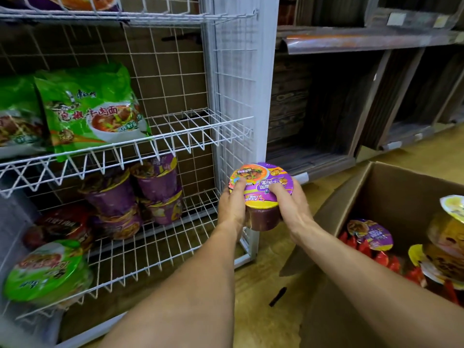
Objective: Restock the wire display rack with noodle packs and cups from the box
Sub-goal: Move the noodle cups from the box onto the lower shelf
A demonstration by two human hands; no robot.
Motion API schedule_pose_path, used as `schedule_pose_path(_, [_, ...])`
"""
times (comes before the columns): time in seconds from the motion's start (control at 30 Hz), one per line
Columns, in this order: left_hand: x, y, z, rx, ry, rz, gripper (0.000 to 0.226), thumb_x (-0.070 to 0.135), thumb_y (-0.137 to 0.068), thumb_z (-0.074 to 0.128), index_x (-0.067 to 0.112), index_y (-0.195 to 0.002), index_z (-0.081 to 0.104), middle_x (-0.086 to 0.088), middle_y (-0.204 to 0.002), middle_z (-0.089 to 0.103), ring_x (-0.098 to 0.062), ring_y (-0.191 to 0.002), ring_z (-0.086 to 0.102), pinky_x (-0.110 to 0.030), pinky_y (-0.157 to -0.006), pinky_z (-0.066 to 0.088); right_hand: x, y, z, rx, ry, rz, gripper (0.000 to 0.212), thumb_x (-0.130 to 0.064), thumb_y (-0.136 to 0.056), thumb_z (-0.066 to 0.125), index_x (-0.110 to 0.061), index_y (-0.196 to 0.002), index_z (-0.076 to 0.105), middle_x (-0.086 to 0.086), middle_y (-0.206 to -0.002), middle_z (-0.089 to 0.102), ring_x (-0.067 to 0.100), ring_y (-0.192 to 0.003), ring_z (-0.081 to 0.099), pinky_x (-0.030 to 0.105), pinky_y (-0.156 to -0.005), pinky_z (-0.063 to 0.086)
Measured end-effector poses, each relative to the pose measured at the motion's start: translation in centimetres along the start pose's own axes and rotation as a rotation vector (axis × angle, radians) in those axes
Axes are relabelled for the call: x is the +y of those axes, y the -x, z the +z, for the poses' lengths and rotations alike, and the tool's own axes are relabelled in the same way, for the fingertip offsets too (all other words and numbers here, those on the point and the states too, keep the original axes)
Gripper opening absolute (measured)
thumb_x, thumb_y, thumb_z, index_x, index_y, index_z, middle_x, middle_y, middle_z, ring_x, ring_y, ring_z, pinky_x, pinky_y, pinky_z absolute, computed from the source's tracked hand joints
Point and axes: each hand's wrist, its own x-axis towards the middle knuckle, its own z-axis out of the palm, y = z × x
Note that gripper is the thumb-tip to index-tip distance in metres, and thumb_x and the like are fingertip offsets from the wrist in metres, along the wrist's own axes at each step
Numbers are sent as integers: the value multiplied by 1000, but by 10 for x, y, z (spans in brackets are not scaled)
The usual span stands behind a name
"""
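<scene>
A purple noodle cup (262, 187) with a yellow-rimmed lid is held upright between both hands, just right of the white wire rack (198, 126). My left hand (232, 205) grips its left side, thumb on the lid. My right hand (288, 204) grips its right side, thumb on the lid too. The cardboard box (391, 194) stands open at the right, with another purple cup (370, 233), yellow-lidded cups (444, 249) and red packs (384, 257) inside.
On the rack's lower shelf lie several purple cups (140, 194), a red cup (60, 227) and a green cup (45, 270). Green noodle packs (93, 109) stand on the shelf above. Dark wooden shelving (351, 96) lines the back right, on a wooden floor (263, 310).
</scene>
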Motion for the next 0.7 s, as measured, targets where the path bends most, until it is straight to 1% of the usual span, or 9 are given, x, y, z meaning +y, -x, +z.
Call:
schedule_pose_path(0.07, [-2,1,-6,-8,15,-50,38,44,-93,65,18,-121,64,-10,-103,76,-28,-93,74,-46,-86,61,1,3,5,-6,39,-2,70,-51,-67,61,-30,-134,54,-2,-115,68,21,-105,66,47,-96,55])
schedule_pose_path(0.17, [-2,-2,-17,-24,18,-140,43,49,-91,64,21,-123,64,-9,-102,78,-27,-86,76,-40,-72,62,3,6,12,-18,72,6,65,-46,-75,62,-27,-136,53,0,-120,66,21,-108,64,45,-98,54])
schedule_pose_path(0.27, [-3,-3,-30,-50,41,-238,50,56,-88,63,22,-125,65,-9,-101,78,-31,-90,76,-53,-82,60,4,8,23,-51,129,1,63,-45,-80,62,-25,-139,52,2,-124,65,22,-111,61,40,-97,52])
schedule_pose_path(0.37, [-1,-6,-50,6,42,-252,44,51,-92,62,16,-117,70,-13,-94,78,-31,-84,75,-51,-83,60,7,10,42,-111,174,1,84,-61,-60,58,-30,-139,51,-1,-127,63,24,-119,57,45,-106,47])
schedule_pose_path(0.4, [1,-8,-58,32,51,-251,43,50,-92,63,15,-115,71,-15,-93,78,-31,-84,75,-52,-85,59,8,11,49,-141,180,3,86,-63,-59,57,-32,-139,50,-1,-128,63,25,-121,56,46,-107,46])
schedule_pose_path(0.47, [6,-11,-70,96,78,-248,43,48,-90,66,13,-115,72,-16,-93,78,-33,-85,75,-56,-87,59,5,13,62,-191,184,9,75,-58,-72,63,-31,-141,47,-1,-129,62,24,-120,56,43,-106,47])
schedule_pose_path(0.53, [8,-15,-79,153,111,-227,38,46,-91,67,14,-110,72,-13,-84,78,-29,-74,76,-49,-73,62,7,8,73,-217,159,9,62,-46,-88,65,-29,-144,44,0,-129,62,22,-117,58,38,-103,48])
schedule_pose_path(0.6, [12,-15,-86,209,135,-216,32,44,-93,66,15,-105,71,-10,-75,77,-26,-64,74,-41,-61,60,10,2,85,-235,144,7,57,-41,-93,63,-28,-145,43,0,-130,62,20,-113,59,35,-97,50])
schedule_pose_path(0.7, [9,-22,-91,281,179,-198,45,53,-84,70,18,-112,69,-13,-93,77,-34,-79,76,-55,-69,62,17,-2,102,-253,135,34,55,-41,-97,61,-27,-147,41,0,-129,61,18,-105,60,30,-84,53])
